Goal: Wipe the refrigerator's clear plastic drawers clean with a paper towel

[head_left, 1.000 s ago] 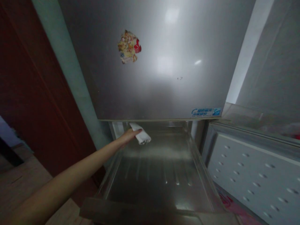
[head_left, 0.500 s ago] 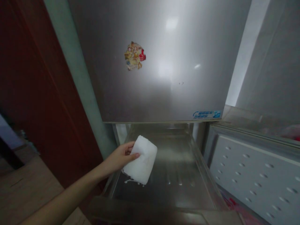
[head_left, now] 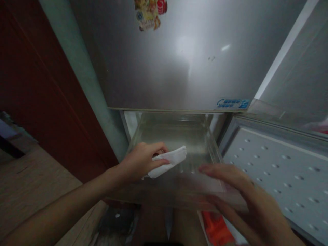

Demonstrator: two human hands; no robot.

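White cloth (head_left: 170, 160), one piece, folded into a flat, narrow pad, thin side toward the camera, far end tilted up toward 2 o'clock; edges a bit uneven, small frayed bit at the near end. Sits at 6 o'clock from view centre, over the drawer; contact with the drawer: cannot tell.

Counts, left to right. One red-brown wood panel (head_left: 43, 89), 9 to 10 o'clock. One stretch of tiled floor (head_left: 46, 198), 8 o'clock. One left hand (head_left: 140, 162), 7 o'clock, pinching the cloth between thumb and fingers. One torn food-picture sticker (head_left: 148, 15), just before 12, on one silver fridge door (head_left: 176, 78) at 12. One clear drawer (head_left: 176, 133), pulled out below that door, 6 o'clock; ribs in its base, number unclear. Two legs, 6 o'clock, under the drawer front. One orange-red item (head_left: 217, 227), 5 o'clock, partly hidden. One blue label (head_left: 233, 103), between 2 and 3. One right hand (head_left: 258, 201), 4 o'clock, motion-blurred, fingers and thumb spread by the drawer's right front corner; touching or not, cannot tell. One dimpled white door panel (head_left: 276, 160), 3 to 4 o'clock, swung open.
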